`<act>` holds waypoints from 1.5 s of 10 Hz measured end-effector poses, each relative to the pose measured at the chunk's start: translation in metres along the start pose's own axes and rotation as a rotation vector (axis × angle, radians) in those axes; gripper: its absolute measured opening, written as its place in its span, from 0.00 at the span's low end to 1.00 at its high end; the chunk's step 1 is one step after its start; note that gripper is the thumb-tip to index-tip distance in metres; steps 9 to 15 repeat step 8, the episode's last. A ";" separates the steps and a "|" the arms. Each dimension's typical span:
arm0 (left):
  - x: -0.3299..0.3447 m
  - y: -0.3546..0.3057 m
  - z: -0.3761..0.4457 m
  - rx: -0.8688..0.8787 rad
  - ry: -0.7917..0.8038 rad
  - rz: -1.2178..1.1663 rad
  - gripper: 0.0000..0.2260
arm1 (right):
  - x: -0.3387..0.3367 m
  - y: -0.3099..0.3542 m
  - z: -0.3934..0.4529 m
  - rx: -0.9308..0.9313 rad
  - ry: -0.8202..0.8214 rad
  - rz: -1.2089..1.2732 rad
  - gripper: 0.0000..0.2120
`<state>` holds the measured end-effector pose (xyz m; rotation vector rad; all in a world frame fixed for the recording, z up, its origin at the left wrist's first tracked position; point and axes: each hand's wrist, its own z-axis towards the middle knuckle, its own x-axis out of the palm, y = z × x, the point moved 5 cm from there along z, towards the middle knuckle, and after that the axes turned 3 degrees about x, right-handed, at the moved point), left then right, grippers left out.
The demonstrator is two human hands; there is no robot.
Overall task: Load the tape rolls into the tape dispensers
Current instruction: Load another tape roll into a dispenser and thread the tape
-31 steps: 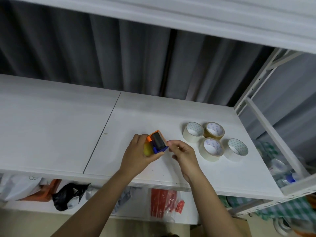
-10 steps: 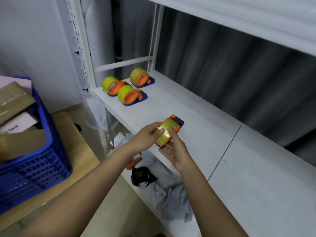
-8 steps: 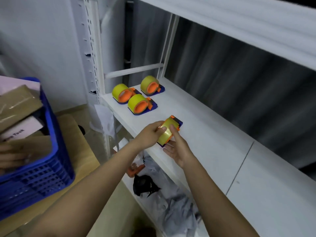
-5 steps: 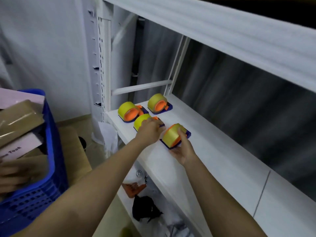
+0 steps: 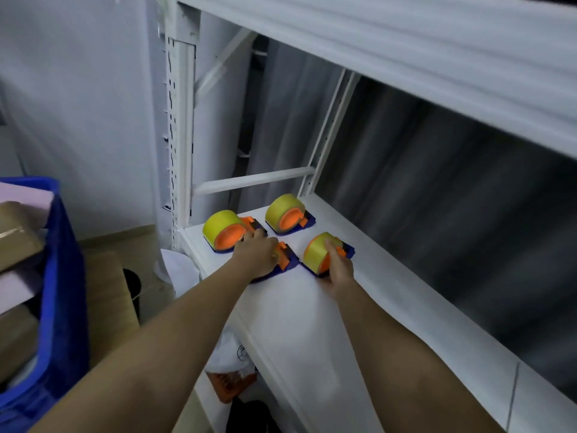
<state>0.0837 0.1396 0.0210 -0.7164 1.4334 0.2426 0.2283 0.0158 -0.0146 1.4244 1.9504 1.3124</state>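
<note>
The right grip (image 5: 338,265) curls round a loaded dispenser (image 5: 324,253), thumb on its yellow roll, setting it on the shelf (image 5: 312,323); the left grip (image 5: 257,253) rests over a second dispenser (image 5: 285,260), though whether it grasps it I cannot tell. Two more loaded dispensers (image 5: 226,231) (image 5: 288,214) stand just behind, so four look done; any rolls still to load are out of view. A blue crate (image 5: 59,276) of packages sits well left, bags lie on the shelf below, and nothing blocks the hands
</note>
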 end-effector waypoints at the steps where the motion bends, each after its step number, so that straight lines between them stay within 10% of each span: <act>1: 0.004 0.000 0.005 -0.018 -0.047 0.023 0.18 | 0.004 0.001 0.012 -0.024 -0.019 -0.029 0.29; 5: 0.006 -0.005 0.010 -0.047 -0.038 0.074 0.19 | -0.004 0.016 0.016 -0.029 -0.273 -0.566 0.46; 8: -0.023 -0.027 -0.011 0.017 -0.124 0.179 0.22 | -0.011 0.036 -0.041 -0.455 -0.198 -0.701 0.15; 15: -0.023 -0.027 -0.011 0.017 -0.124 0.179 0.22 | -0.011 0.036 -0.041 -0.455 -0.198 -0.701 0.15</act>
